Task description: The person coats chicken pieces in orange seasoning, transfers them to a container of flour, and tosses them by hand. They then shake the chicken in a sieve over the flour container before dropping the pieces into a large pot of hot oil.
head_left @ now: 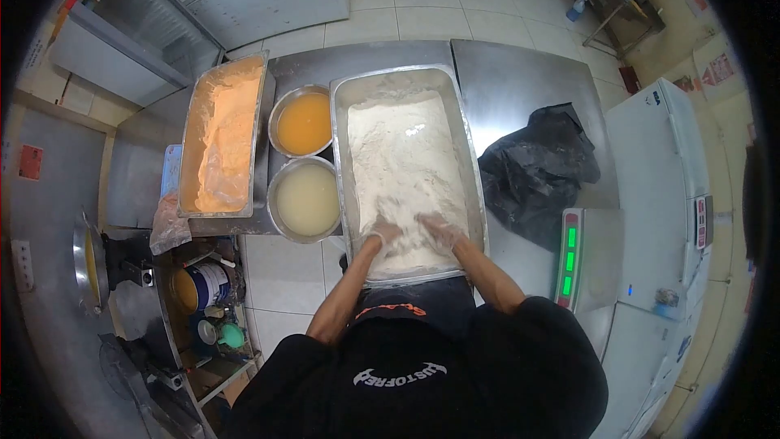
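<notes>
A deep metal tray [350,245] in front of me holds a thick bed of white flour-like powder [406,146]. Both hands are in the powder at the tray's near end and are coated with it. My left hand [385,233] is on the left, its fingers blurred and partly buried. A short gap to the right, my right hand [441,232] reaches in with its fingers stretched out and apart, their tips dusted over. Loose powder is smeared by motion between the two hands.
Left of the tray stand a bowl of orange liquid [305,123], a bowl of pale cloudy liquid [307,200] and a metal tray of orange coating [227,130]. On the right lie a crumpled black plastic bag [543,167] and a scale [597,256] with green digits.
</notes>
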Available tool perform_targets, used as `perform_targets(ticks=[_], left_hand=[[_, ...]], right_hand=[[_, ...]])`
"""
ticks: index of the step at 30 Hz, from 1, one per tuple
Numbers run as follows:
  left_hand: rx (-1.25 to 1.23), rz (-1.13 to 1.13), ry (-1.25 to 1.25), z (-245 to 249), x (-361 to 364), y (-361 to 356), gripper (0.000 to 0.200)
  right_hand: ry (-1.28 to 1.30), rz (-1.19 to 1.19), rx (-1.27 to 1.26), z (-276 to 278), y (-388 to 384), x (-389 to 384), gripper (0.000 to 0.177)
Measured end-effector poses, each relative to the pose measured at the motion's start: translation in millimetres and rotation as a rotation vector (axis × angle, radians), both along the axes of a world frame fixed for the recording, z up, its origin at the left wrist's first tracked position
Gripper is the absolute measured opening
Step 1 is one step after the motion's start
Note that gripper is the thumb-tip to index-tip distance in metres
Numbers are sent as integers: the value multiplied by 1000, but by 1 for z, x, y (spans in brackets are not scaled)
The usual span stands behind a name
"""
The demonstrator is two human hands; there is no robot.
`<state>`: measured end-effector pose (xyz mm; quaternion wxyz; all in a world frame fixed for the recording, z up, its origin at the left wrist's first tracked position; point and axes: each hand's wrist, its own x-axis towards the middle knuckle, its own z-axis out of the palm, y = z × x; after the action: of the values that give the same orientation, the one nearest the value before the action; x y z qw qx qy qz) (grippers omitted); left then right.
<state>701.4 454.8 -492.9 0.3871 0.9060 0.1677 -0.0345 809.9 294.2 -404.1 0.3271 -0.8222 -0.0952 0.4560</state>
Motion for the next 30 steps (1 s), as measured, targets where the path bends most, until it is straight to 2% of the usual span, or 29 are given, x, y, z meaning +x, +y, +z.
perform_targets(ticks=[2, 3, 5, 6, 7, 8, 9, 10, 11, 12, 13, 14, 15, 16, 17, 18, 19, 20, 22, 23, 25, 26, 27, 29, 30], left_hand=[[-449, 201, 231, 0, 11, 25, 68], [-468, 55, 206, 6, 6, 42, 61], [-503, -95, 186, 50, -6, 34, 56], [-239, -97, 328, 116, -7, 25, 50], [32, -97, 461, 152, -4, 20, 45], [28, -102, 456, 134, -14, 5, 45], [267, -203, 397, 92, -34, -18, 41], [507, -302, 329, 50, -41, -29, 38], [507, -303, 321, 6, -32, -28, 38], [365, -319, 311, -39, -24, -26, 38], [223, -335, 302, -62, -20, -26, 39], [221, -332, 301, -43, -19, -19, 39], [-210, -17, 310, -2, -25, -5, 37], [-636, 308, 301, 28, -29, 4, 35], [-637, 319, 301, 38, -30, 5, 35], [-492, 201, 332, 43, -34, 3, 37], [-348, 78, 361, 48, -37, -1, 38], [-205, -49, 387, 50, -39, -7, 40], [92, -306, 420, 53, -36, -15, 43], [101, -306, 414, 34, -28, -12, 43], [-366, -31, 395, -42, -19, -8, 37], [-592, 118, 373, -73, -14, -5, 35], [-421, 254, 366, -34, -6, -2, 34], [-107, 553, 372, 58, 12, 5, 34], [52, 524, 198, 65, 19, 11, 39]], right_hand=[[268, -215, 451, 21, 3, 5, 54], [287, -212, 530, 33, 2, 15, 52], [69, -12, 365, 48, -11, 34, 48], [-105, 192, 159, 50, -21, 40, 46], [-238, 384, -19, 47, -30, 39, 44], [-337, 538, -164, 39, -39, 29, 41], [-402, 618, -246, 24, -43, 14, 39], [-422, 617, -267, 5, -39, 4, 37], [-398, 581, -250, -13, -29, -1, 35], [-352, 536, -219, -28, -19, -3, 33], [-297, 484, -174, -35, -13, 0, 31], [-254, 425, -109, -37, -11, 5, 29], [-237, 371, -26, -35, -14, 9, 27], [-314, 359, 101, -31, -21, 13, 25], [-599, 475, 265, -31, -35, 19, 23], [-1358, 712, 405, -22, -49, 24, 22], [-809, 677, 194, -16, -59, 20, 21], [-535, 658, -43, -6, -55, 13, 21], [-366, 655, -205, -21, -37, -4, 21], [-308, 616, -190, -32, -24, -6, 21], [-195, 480, -118, -41, -3, -2, 20], [-224, 402, -64, -34, 1, 7, 22], [-253, 327, -7, -29, 5, 17, 24], [-339, 20, 191, -26, 3, 30, 33], [-380, -134, 287, -22, 2, 36, 38]])
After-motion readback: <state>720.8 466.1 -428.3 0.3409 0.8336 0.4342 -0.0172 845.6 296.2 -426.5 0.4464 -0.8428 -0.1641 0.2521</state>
